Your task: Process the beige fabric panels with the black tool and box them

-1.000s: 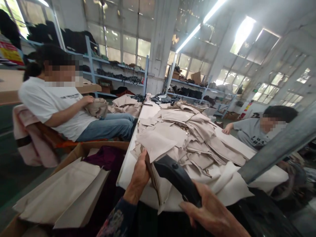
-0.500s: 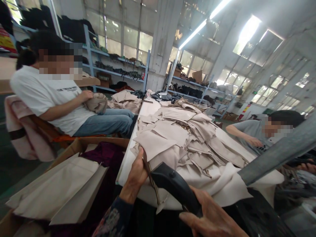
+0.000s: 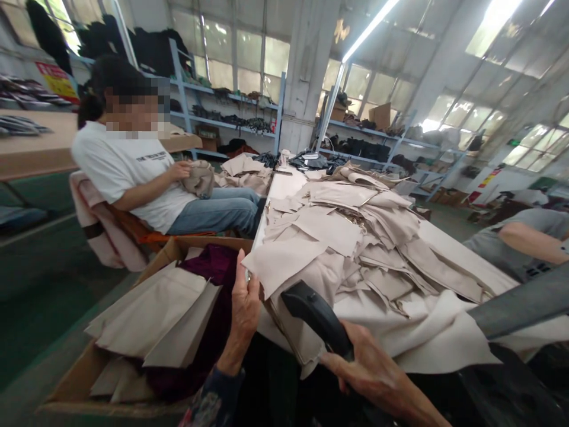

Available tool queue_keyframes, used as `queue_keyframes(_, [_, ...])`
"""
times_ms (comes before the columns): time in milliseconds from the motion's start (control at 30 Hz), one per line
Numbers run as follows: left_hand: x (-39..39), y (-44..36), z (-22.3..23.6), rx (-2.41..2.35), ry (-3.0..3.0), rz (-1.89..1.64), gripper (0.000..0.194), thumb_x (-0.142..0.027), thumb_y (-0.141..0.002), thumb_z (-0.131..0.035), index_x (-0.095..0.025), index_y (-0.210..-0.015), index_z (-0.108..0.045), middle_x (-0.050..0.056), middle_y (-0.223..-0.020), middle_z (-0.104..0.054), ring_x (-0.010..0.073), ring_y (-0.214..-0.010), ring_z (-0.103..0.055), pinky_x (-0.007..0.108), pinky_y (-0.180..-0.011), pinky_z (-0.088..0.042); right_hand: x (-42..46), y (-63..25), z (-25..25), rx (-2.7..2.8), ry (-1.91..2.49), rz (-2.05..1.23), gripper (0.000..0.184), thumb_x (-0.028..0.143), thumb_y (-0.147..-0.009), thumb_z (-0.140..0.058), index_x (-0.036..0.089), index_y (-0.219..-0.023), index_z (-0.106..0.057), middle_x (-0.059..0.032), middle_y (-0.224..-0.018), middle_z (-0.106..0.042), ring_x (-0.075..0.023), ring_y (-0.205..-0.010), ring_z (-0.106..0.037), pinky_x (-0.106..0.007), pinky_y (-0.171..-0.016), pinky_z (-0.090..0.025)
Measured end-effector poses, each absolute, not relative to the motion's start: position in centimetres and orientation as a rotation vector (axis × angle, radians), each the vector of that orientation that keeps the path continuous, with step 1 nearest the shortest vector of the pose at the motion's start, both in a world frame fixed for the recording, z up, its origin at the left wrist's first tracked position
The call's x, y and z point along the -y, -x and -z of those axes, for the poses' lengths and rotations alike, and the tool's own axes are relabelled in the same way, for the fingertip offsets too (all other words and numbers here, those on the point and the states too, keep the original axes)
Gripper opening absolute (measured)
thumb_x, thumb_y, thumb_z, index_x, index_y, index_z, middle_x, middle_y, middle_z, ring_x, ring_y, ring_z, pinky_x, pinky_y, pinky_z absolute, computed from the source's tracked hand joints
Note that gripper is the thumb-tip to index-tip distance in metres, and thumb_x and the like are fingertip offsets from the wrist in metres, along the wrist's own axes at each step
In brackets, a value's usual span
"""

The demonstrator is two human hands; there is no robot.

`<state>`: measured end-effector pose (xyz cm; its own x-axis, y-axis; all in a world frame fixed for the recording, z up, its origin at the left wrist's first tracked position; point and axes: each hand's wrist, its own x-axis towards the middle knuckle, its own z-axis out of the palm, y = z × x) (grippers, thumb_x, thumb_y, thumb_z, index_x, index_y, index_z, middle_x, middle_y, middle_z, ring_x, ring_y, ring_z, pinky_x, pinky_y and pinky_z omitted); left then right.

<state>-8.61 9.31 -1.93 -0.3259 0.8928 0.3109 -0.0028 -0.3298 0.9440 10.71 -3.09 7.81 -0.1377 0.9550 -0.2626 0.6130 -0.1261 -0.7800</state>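
My left hand (image 3: 246,302) is upright at the left edge of a beige fabric piece (image 3: 284,261), fingers stretched up. A small shiny spot shows between its fingers; I cannot make out what it is. My right hand (image 3: 377,362) is closed around the lower end of a black curved tool (image 3: 311,311), whose exact kind I cannot tell. Under the tool, a layered beige fabric stack (image 3: 296,338) hangs over the table's near edge, its lower corner close to my right thumb. Behind lies a large heap of beige fabric pieces (image 3: 377,237), some with metallic zipper-like edges.
A cardboard box (image 3: 89,409) at left holds beige pieces and purple cloth (image 3: 217,264). Beyond it a seated person (image 3: 137,160) handles beige cloth. A grey metal bar (image 3: 524,305) crosses at right, near another person's arm (image 3: 533,240). The white table (image 3: 271,207) stretches away.
The view has turned so the scene sits further right. My left hand has come away from the hanging stack and its fingers have straightened. My right hand stays on the black tool.
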Motion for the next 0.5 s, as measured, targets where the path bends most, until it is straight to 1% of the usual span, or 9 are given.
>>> queue_keyframes(33, [-9.1,8.8,1.7,-1.23,-1.242,-1.727,0.058,-0.024,-0.089,-0.046,-0.027,-0.145,-0.031,0.002,-0.147,-0.041,0.0195,-0.133,-0.038,0.034,-0.113,-0.022,3.0,-10.5,-7.8,1.754,1.741,-1.157,0.014,0.027,-0.079,-0.057,0.015,-0.085,-0.052,0.0045,-0.057,-0.052,-0.0099,-0.045,-0.052,-0.018,-0.042,-0.039])
queue_keyframes(100, [-8.5,9.1,1.3,-1.19,-1.223,-1.729,0.058,-0.022,-0.088,-0.048,-0.027,-0.144,-0.034,0.001,-0.145,-0.043,0.0183,-0.134,-0.037,0.033,-0.114,-0.019,3.0,-10.3,-7.7,1.764,1.745,-1.148,0.016,0.028,-0.079,-0.057,0.015,-0.086,-0.053,0.0042,-0.057,-0.053,-0.0106,-0.046,-0.054,-0.018,-0.042,-0.04])
queue_keyframes(167, [-7.5,9.4,1.0,-1.107,-1.199,-1.701,0.058,-0.018,-0.084,-0.052,-0.028,-0.14,-0.041,0.0,-0.141,-0.049,0.017,-0.133,-0.038,0.03,-0.114,-0.018,3.0,-10.4,-7.6,1.776,1.758,-1.126,0.018,0.031,-0.08,-0.058,0.015,-0.089,-0.053,0.0038,-0.057,-0.054,-0.0118,-0.048,-0.056,-0.019,-0.044,-0.041])
queue_keyframes(233, [-6.3,9.5,0.7,-1.017,-1.214,-1.592,0.059,-0.012,-0.077,-0.059,-0.027,-0.133,-0.051,0.0,-0.134,-0.056,0.0177,-0.131,-0.041,0.028,-0.113,-0.021,3.0,-10.4,-7.5,1.781,1.778,-1.097,0.021,0.032,-0.08,-0.059,0.016,-0.091,-0.053,0.0035,-0.057,-0.055,-0.0125,-0.049,-0.056,-0.02,-0.046,-0.042])
queue_keyframes(333, [-4.8,9.4,0.2,-0.981,-1.19,-1.456,0.055,-0.007,-0.066,-0.066,-0.023,-0.118,-0.065,0.003,-0.126,-0.063,0.022,-0.125,-0.048,0.028,-0.11,-0.029,3.0,-10.4,-7.7,1.775,1.77,-1.092,0.022,0.033,-0.081,-0.059,0.016,-0.093,-0.054,0.004,-0.055,-0.054,-0.0126,-0.048,-0.056,-0.02,-0.045,-0.041])
queue_keyframes(400, [-4.3,9.3,-0.3,-1.019,-1.045,-1.455,0.047,-0.007,-0.064,-0.067,-0.021,-0.109,-0.07,0.005,-0.114,-0.069,0.024,-0.118,-0.055,0.028,-0.103,-0.038,2.9,-10.2,-8.1,1.768,1.722,-1.115,0.021,0.033,-0.081,-0.058,0.016,-0.093,-0.054,0.0043,-0.054,-0.054,-0.0121,-0.046,-0.055,-0.02,-0.043,-0.04])
queue_keyframes(433, [-4.1,9.3,-0.5,-1.039,-0.959,-1.464,0.042,-0.008,-0.065,-0.066,-0.02,-0.105,-0.072,0.006,-0.105,-0.072,0.0245,-0.111,-0.058,0.028,-0.097,-0.044,2.8,-10.1,-8.3,1.766,1.69,-1.131,0.021,0.033,-0.081,-0.058,0.016,-0.092,-0.054,0.0043,-0.054,-0.054,-0.0119,-0.046,-0.054,-0.019,-0.043,-0.04])
queue_keyframes(500, [-3.9,9.4,-0.8,-1.063,-0.869,-1.462,0.037,-0.011,-0.067,-0.066,-0.019,-0.102,-0.072,0.006,-0.084,-0.073,0.0241,-0.091,-0.065,0.027,-0.079,-0.052,2.6,-9.9,-8.5,1.767,1.625,-1.151,0.02,0.032,-0.081,-0.058,0.016,-0.091,-0.054,0.004,-0.054,-0.054,-0.0118,-0.046,-0.055,-0.019,-0.042,-0.04])
